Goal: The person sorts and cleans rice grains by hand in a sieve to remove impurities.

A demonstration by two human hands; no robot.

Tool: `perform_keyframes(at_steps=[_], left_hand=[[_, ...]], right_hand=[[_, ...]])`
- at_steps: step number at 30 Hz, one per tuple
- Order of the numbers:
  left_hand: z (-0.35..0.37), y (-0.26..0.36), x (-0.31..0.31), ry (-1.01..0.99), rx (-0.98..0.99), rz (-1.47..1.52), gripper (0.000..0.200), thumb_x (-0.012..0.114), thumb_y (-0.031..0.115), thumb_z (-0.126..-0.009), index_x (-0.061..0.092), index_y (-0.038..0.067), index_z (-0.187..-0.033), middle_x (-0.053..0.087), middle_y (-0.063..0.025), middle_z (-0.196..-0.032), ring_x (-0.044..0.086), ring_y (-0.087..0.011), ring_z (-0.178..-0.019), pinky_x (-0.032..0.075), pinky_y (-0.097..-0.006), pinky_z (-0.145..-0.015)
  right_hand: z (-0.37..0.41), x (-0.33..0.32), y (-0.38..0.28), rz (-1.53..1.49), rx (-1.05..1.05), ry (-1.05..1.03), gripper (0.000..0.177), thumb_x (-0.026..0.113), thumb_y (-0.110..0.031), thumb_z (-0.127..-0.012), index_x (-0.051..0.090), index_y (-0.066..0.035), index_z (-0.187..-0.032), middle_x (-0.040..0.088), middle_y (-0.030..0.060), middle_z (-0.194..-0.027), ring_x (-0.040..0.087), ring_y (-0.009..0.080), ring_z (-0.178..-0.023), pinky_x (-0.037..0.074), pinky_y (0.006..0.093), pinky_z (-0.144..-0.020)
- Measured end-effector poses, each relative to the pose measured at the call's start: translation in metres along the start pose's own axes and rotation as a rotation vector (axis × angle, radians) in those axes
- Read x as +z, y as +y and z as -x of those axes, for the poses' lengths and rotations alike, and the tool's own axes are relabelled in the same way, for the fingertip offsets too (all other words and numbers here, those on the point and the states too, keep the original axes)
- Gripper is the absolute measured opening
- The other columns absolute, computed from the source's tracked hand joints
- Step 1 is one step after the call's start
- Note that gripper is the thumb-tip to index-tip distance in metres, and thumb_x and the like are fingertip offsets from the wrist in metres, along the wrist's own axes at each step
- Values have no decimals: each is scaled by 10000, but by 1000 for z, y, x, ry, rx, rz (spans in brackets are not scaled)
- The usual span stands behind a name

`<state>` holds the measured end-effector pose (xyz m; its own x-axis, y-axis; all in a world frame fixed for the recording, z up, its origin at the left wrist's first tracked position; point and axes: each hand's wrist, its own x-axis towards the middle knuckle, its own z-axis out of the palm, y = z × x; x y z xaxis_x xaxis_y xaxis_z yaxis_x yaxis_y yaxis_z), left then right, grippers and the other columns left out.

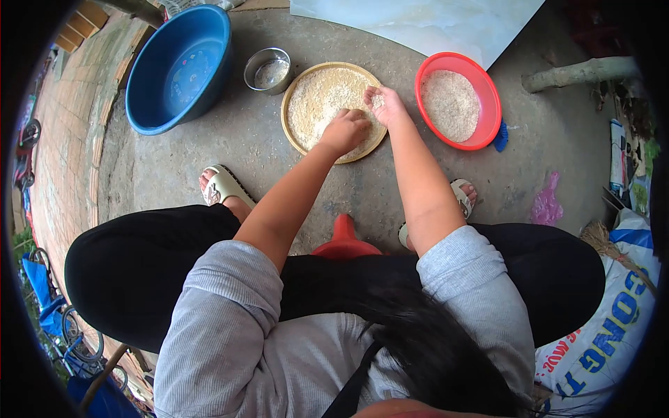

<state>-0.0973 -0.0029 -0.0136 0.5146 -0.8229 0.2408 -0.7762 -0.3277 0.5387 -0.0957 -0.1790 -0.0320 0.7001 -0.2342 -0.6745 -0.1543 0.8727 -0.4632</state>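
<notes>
A round woven tray (285,120) lies on the ground in front of me, with whitish grains that look like rice (306,104) spread over it. My left hand (346,132) is down at the middle of the tray, fingers curled toward the grains; what they pinch, if anything, is hidden. Over the tray's right side my right hand (387,108) is turned palm up and cupped around a small heap of grains. Just right of it stands a red basin (493,104) holding more of the same grains. Beyond the tray's left edge sits a metal bowl (280,85) with some grains inside.
A large blue basin (143,104) stands at the far left. Behind the tray lies a pale glossy slab (418,24). A red stool (343,240) shows beneath me. To the right are a pink plastic bag (547,202), a wooden pole (578,74) and a printed sack (606,327).
</notes>
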Motion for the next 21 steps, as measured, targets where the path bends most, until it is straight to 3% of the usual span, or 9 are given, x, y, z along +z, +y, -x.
perform_keyframes(at_steps=[1, 3, 4, 8, 9, 11, 15, 17, 21], left_hand=[[1, -4, 5, 0, -1, 1, 266, 646, 174, -760, 656, 110, -1018, 609, -92, -1068, 572, -288, -951, 471, -371, -875], [-2, -13, 7, -260, -61, -11, 224, 626, 115, -757, 669, 105, -976, 614, -85, -1050, 576, -274, -944, 480, -340, -852], [-2, -16, 5, -172, -106, 43, 171, 617, 66, -739, 685, 81, -895, 637, -88, -956, 603, -267, -873, 494, -327, -800], [-15, -36, -15, 80, -296, 186, 119, 639, 60, -717, 709, 63, -812, 654, -119, -831, 633, -287, -789, 505, -363, -737], [-21, -36, -22, 132, -430, 251, 117, 666, 58, -720, 716, 66, -826, 663, -111, -846, 641, -266, -773, 511, -346, -722], [-36, -31, -40, 193, -493, 332, 124, 676, 66, -736, 720, 76, -851, 679, -94, -896, 655, -244, -789, 513, -324, -720], [-67, -14, -61, 125, -479, 583, 198, 688, 154, -780, 705, 80, -963, 687, -79, -955, 654, -208, -824, 501, -307, -738], [-79, -7, -69, -43, -284, 428, 303, 706, 194, -763, 680, 104, -1052, 679, -81, -1004, 644, -226, -880, 497, -336, -776], [-80, -24, -70, -75, -364, 185, 339, 708, 205, -736, 665, 109, -1059, 659, -106, -1059, 634, -255, -925, 498, -356, -808]], right_hand=[[-2, -1, 1, -21, 7, 2, 277, 385, -167, -951, 526, 70, -937, 570, 145, -833, 590, 230, -766, 534, 343, -717], [-3, -1, 2, -6, -7, -4, 274, 389, -164, -949, 527, 72, -936, 571, 146, -835, 592, 232, -769, 535, 340, -718], [-3, -1, 2, 8, -21, -8, 271, 392, -161, -948, 528, 74, -935, 572, 147, -837, 594, 233, -773, 536, 338, -720], [-3, -2, 3, 30, -26, 0, 266, 403, -156, -942, 531, 77, -936, 574, 152, -842, 597, 235, -782, 540, 340, -727], [-2, -2, 3, 50, -34, 7, 267, 405, -160, -943, 530, 77, -936, 574, 155, -851, 599, 235, -784, 544, 343, -731], [-1, -1, 4, 64, -42, 14, 269, 408, -163, -943, 529, 77, -936, 574, 158, -860, 601, 234, -786, 547, 346, -734], [2, 2, 4, 87, -28, 12, 282, 411, -175, -949, 522, 84, -936, 566, 163, -876, 593, 233, -791, 550, 343, -739], [3, 4, 2, 69, -35, 18, 286, 411, -176, -949, 519, 89, -939, 563, 163, -879, 590, 234, -796, 549, 339, -744], [3, 2, 2, 27, -7, 33, 282, 412, -173, -946, 517, 89, -936, 559, 157, -871, 585, 231, -806, 546, 333, -737]])
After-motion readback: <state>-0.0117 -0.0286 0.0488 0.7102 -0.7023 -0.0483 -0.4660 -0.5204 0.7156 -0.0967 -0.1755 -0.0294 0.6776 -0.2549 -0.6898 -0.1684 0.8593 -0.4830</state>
